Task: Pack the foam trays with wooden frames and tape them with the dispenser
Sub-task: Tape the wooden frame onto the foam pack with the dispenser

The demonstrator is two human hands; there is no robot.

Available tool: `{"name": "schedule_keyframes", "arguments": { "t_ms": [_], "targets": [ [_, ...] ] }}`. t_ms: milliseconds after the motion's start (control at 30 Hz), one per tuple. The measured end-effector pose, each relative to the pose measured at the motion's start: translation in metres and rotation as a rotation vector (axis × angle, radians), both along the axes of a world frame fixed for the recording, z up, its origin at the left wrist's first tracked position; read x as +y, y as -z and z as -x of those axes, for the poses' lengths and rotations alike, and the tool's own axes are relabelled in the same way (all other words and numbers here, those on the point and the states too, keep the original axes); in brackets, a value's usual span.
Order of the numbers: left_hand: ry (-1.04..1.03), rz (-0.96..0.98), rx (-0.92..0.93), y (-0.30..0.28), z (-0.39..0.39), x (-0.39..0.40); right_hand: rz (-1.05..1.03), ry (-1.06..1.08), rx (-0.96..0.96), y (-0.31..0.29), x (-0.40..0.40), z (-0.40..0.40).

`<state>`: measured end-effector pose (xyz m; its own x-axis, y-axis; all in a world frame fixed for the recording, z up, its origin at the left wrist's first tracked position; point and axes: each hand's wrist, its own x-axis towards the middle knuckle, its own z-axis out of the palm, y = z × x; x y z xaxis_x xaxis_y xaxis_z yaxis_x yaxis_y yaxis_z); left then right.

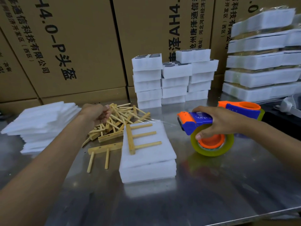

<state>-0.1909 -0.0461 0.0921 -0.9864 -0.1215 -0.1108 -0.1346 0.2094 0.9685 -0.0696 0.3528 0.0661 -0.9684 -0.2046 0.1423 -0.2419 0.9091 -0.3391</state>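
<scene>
Nearest on the steel table (203, 193) sits a short stack of white foam trays (147, 167), between the two forearms. A wooden frame (140, 138) with three pegs lies flat on its top tray. Just left of the stack, another frame (102, 148) rests on the metal with its pegs pointing toward the viewer.

To the right of the stack, the right hand (221, 120) wraps over the blue and orange tape dispenser (200, 123), thumb pressed on the yellowish tape roll (211, 148). A thin strip of clear tape (156, 120) stretches from the dispenser's mouth leftward above the far edge of the trays.

Beyond the stack's left corner, the left hand (97, 114) is curled with its fingers pinched together at the edge of a loose pile of wooden frames (117, 123); whether it holds the tape's end cannot be told.

Farther left lies a heap of flat foam sheets (40, 123). Behind stand columns of foam blocks (174, 79), wrapped bundles (262, 62) at right, and cardboard boxes (73, 46) along the back.
</scene>
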Motion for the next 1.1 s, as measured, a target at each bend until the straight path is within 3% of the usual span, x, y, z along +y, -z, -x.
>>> {"name": "schedule_keyframes", "arguments": {
  "t_ms": [267, 500, 700, 1100],
  "targets": [
    [0.032, -0.037, 0.001, 0.009, -0.006, -0.006, 0.104, -0.045, -0.037, 0.009, -0.006, 0.002],
    [-0.109, -0.009, 0.123, 0.023, -0.028, -0.023, 0.005, -0.090, 0.051, -0.012, -0.011, 0.015],
    [0.016, -0.106, -0.085, 0.074, -0.050, -0.039, -0.144, -0.165, 0.021, -0.021, -0.014, 0.035],
    [-0.118, 0.128, 0.045, 0.114, -0.065, 0.003, -0.095, -0.158, -0.064, 0.010, -0.016, 0.037]
  ]
}}
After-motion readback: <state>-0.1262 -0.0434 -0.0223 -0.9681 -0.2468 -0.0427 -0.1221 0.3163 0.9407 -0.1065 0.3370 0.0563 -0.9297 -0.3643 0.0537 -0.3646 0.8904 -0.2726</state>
